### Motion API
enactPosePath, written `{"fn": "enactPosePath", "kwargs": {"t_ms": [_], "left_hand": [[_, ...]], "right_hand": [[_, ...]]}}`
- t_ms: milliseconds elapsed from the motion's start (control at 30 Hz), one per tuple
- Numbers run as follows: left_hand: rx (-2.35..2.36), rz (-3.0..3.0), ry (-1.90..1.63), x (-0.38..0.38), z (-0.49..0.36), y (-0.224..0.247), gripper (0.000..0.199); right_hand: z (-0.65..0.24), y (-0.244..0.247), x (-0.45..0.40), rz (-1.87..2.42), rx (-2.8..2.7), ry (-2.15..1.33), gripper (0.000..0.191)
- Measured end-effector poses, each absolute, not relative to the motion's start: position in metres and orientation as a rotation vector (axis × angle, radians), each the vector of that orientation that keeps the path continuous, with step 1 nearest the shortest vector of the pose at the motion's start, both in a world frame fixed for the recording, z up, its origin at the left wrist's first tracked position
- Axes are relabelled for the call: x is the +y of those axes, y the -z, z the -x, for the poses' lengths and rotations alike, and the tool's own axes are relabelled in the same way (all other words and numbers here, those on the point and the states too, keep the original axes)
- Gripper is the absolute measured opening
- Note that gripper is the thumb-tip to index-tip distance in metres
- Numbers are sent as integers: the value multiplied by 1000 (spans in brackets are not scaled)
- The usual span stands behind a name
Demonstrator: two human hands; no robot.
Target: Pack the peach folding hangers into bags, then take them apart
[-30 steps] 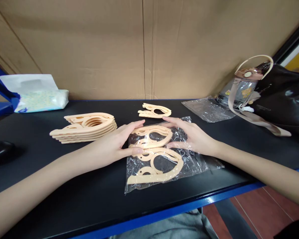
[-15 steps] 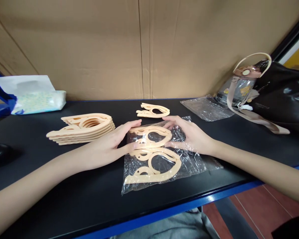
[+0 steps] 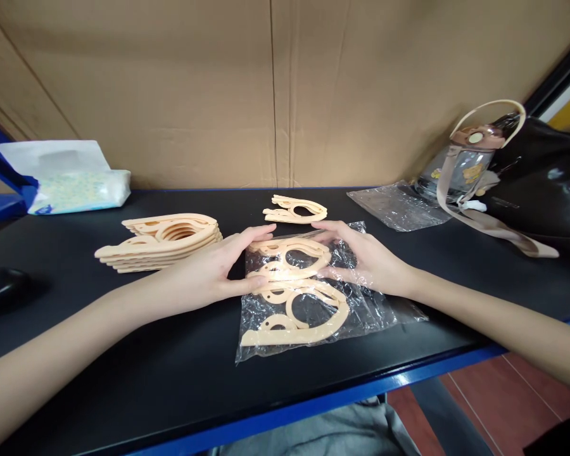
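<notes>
A clear plastic bag [image 3: 380, 313] lies on the black desk with cream folding hangers inside, folded up. The upper hanger [image 3: 308, 274] is nearer the wall, the lower hanger [image 3: 313, 334] nearer the desk's front edge. My left hand [image 3: 228, 263] grips the bag at the upper hanger's left end, thumb in front and fingers behind. From the right, my right hand [image 3: 365, 256] grips the same hanger through the plastic, its thumb near the rounded end. Some of its fingertips are hidden. A stack of several folded hangers [image 3: 171, 228] stands beyond my left forearm.
Another small pile of folded hangers [image 3: 297, 209] lies behind the bag. An unused-looking flat plastic bag [image 3: 399, 206] is at the back right, beside a strapped water bottle [image 3: 475, 161] and a black bag [image 3: 541, 190]. Tissues [image 3: 80, 187] and a black mouse [image 3: 2, 288] are at left.
The view has shifted slightly, so everything sits a little further right. Both hands keep their places on the bag; nothing has been let go.
</notes>
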State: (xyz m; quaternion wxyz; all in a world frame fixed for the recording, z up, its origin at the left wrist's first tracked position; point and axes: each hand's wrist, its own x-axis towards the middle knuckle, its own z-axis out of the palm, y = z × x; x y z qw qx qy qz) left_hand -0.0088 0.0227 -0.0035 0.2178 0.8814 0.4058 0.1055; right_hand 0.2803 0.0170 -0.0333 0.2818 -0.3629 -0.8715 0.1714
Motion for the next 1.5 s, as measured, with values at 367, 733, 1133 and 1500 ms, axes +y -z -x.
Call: {"fn": "enactPosePath", "kwargs": {"t_ms": [367, 733, 1133, 1500], "left_hand": [[1176, -2486, -270, 23, 10, 0, 72], [1127, -2482, -264, 24, 10, 4, 65], [1059, -2498, -243, 21, 7, 6, 63], [1119, -2487, -300, 24, 4, 9, 70]], "right_hand": [[-281, 33, 16, 989, -2349, -464, 69], [-280, 33, 17, 1014, -2341, -447, 65], [-277, 33, 18, 1037, -2353, -357, 63], [-279, 34, 20, 1032, -2373, -291, 60]]}}
